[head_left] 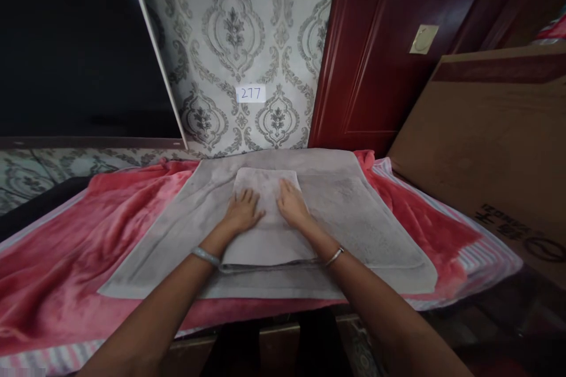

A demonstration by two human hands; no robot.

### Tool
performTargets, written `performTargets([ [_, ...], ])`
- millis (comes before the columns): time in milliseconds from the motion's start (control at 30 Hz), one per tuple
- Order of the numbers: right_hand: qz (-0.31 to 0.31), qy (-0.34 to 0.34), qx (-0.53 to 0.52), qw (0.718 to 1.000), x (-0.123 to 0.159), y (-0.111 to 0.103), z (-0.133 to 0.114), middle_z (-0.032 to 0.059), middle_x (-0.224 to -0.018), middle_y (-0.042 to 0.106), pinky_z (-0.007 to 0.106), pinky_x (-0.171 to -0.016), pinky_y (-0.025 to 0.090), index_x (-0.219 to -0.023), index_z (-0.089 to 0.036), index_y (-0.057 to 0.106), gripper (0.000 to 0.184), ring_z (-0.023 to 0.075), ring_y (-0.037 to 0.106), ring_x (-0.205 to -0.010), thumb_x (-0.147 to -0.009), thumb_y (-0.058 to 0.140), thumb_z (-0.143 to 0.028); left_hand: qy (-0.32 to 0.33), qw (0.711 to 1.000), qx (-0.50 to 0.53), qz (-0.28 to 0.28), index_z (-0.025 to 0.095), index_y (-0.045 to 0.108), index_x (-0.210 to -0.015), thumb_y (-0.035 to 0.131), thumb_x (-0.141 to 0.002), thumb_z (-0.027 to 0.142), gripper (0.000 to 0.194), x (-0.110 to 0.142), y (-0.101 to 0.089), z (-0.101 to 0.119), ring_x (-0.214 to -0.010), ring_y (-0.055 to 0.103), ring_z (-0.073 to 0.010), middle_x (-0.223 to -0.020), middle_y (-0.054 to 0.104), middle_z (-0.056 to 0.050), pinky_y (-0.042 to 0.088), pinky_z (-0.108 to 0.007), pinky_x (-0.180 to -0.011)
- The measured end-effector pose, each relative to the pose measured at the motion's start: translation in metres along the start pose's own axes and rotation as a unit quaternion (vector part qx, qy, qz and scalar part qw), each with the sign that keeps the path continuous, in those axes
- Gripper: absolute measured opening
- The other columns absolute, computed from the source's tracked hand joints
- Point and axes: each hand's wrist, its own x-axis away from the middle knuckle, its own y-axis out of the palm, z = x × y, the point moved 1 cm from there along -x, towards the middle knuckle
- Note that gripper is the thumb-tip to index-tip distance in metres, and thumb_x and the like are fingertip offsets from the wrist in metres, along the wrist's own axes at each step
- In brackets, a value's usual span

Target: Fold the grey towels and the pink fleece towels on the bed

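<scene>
A light grey folded cloth (269, 241), perhaps a towel, lies in a narrow rectangle with several layers showing at its front edge. My left hand (242, 211) rests flat on its left side, fingers spread. On its right side lies my right hand (292, 205), with the fingers stretched forward and nothing gripped. Beneath the folded piece is a larger grey cloth (159, 253), spread out flat. To the right, another grey layer (354, 218) lies on that cloth; whether it joins the folded piece is hidden by my right arm.
Under everything a red plush blanket (128, 218) with a striped border covers the table. A dark screen (79, 47) stands at the back left. A large cardboard box (495, 147) is at the right. Behind are patterned wallpaper (234, 29) and a dark red door (375, 70).
</scene>
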Motion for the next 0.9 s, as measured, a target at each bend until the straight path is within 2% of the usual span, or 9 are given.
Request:
performTargets([
  [133, -0.081, -0.042, 0.021, 0.996, -0.017, 0.023, -0.019, 0.0109, -0.170, 0.025, 0.053, -0.126, 0.020, -0.163, -0.016, 0.031, 0.063, 0.0268, 0.021, -0.157, -0.102, 0.035, -0.031, 0.006, 0.999, -0.028, 0.016, 0.014, 0.039, -0.159, 0.042, -0.102, 0.045, 0.065, 0.010, 0.034, -0.003, -0.157, 0.025, -0.0354, -0.167, 0.032, -0.019, 0.021, -0.062, -0.125],
  [267, -0.122, -0.016, 0.058, 0.991, -0.015, 0.037, 0.011, 0.0119, -0.170, 0.023, 0.049, -0.128, 0.014, -0.162, -0.012, 0.033, 0.066, 0.0263, 0.018, -0.158, -0.105, 0.034, -0.045, 0.015, 0.999, -0.025, 0.026, 0.020, 0.040, -0.159, 0.042, -0.102, 0.047, 0.063, 0.013, 0.041, -0.005, -0.157, 0.027, -0.0354, -0.167, 0.033, -0.017, 0.024, -0.062, -0.124],
  [433, -0.141, 0.105, 0.111, 0.978, -0.016, 0.019, 0.064, 0.0150, -0.170, 0.022, 0.050, -0.126, 0.019, -0.163, -0.013, 0.030, 0.067, 0.0277, 0.021, -0.157, -0.106, 0.029, -0.048, 0.020, 0.999, -0.008, 0.031, 0.024, 0.042, -0.158, 0.044, -0.102, 0.047, 0.061, 0.010, 0.039, -0.007, -0.156, 0.027, -0.0360, -0.167, 0.034, -0.016, 0.023, -0.062, -0.124],
  [533, -0.136, 0.123, 0.135, 0.974, -0.024, 0.003, 0.067, 0.0142, -0.171, 0.021, 0.056, -0.124, 0.021, -0.162, -0.015, 0.035, 0.063, 0.0309, 0.017, -0.158, -0.106, 0.032, -0.044, 0.020, 0.999, 0.005, 0.034, 0.024, 0.043, -0.158, 0.046, -0.101, 0.046, 0.061, 0.011, 0.039, -0.006, -0.156, 0.027, -0.0357, -0.167, 0.035, -0.015, 0.023, -0.062, -0.125],
  [600, -0.101, 0.086, 0.136, 0.982, -0.032, 0.000, 0.051, 0.0139, -0.171, 0.019, 0.058, -0.124, 0.021, -0.161, -0.017, 0.037, 0.060, 0.0321, 0.016, -0.158, -0.105, 0.034, -0.039, 0.023, 0.999, 0.015, 0.038, 0.024, 0.045, -0.157, 0.047, -0.101, 0.045, 0.060, 0.013, 0.039, -0.006, -0.156, 0.028, -0.0355, -0.166, 0.037, -0.013, 0.023, -0.062, -0.125],
  [667, -0.076, -0.010, 0.111, 0.991, -0.042, 0.007, 0.026, 0.0112, -0.172, 0.019, 0.057, -0.124, 0.021, -0.162, -0.022, 0.035, 0.059, 0.0305, 0.017, -0.158, -0.105, 0.034, -0.034, 0.024, 0.998, 0.020, 0.053, 0.025, 0.044, -0.157, 0.049, -0.100, 0.044, 0.060, 0.015, 0.039, -0.005, -0.156, 0.028, -0.0348, -0.167, 0.037, -0.012, 0.023, -0.062, -0.125],
  [767, -0.105, -0.155, 0.063, 0.980, -0.059, 0.030, -0.008, 0.0061, -0.172, 0.021, 0.055, -0.125, 0.022, -0.163, -0.028, 0.033, 0.058, 0.0266, 0.016, -0.159, -0.105, 0.033, -0.032, -0.021, 0.995, 0.013, 0.097, 0.019, 0.039, -0.159, 0.055, -0.096, 0.046, 0.069, 0.017, 0.039, -0.005, -0.157, 0.023, -0.0372, -0.169, 0.030, -0.016, 0.023, -0.065, -0.124],
  [833, -0.147, -0.203, 0.050, 0.967, -0.072, 0.046, -0.014, 0.0053, -0.171, 0.023, 0.055, -0.125, 0.022, -0.163, -0.029, 0.033, 0.057, 0.0251, 0.018, -0.158, -0.106, 0.033, -0.036, -0.054, 0.994, 0.005, 0.100, 0.015, 0.040, -0.158, 0.057, -0.094, 0.049, 0.074, 0.018, 0.040, -0.005, -0.157, 0.023, -0.0407, -0.168, 0.029, -0.021, 0.025, -0.066, -0.122],
  [900, -0.173, -0.200, 0.055, 0.963, -0.087, 0.056, -0.003, 0.0048, -0.171, 0.024, 0.052, -0.126, 0.020, -0.162, -0.029, 0.034, 0.058, 0.0248, 0.020, -0.158, -0.106, 0.035, -0.042, -0.061, 0.995, 0.003, 0.077, 0.014, 0.044, -0.155, 0.056, -0.095, 0.050, 0.071, 0.019, 0.041, -0.005, -0.156, 0.025, -0.0426, -0.166, 0.033, -0.023, 0.028, -0.066, -0.120],
])
